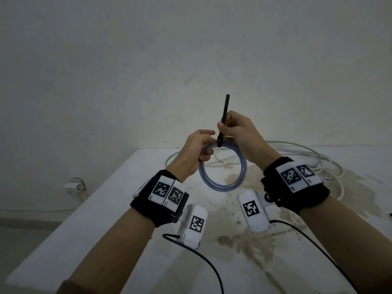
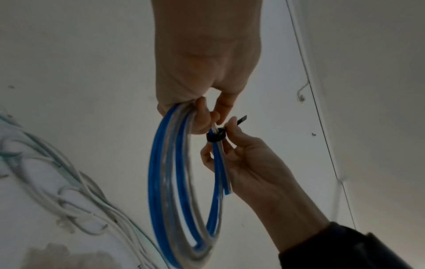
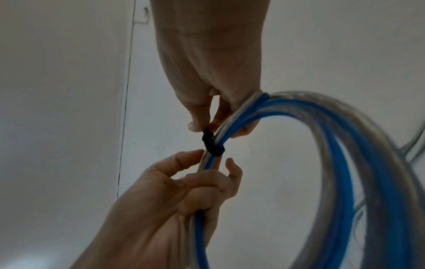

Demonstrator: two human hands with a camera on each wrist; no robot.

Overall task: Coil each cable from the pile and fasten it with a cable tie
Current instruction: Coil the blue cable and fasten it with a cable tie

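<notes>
Both hands (image 1: 198,149) (image 1: 237,132) hold tied coil (image 1: 222,183) above table (image 1: 106,209).

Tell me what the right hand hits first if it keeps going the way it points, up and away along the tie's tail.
Nothing close: above the right hand and the cable tie the head view shows only bare wall. How far off it stands is unclear.

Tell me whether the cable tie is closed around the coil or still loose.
Closed: the cable tie wraps tight round the blue coil, its tail pinched by the right hand.

White table (image 1: 89,219), stained top, wall socket (image 1: 74,185)
</notes>
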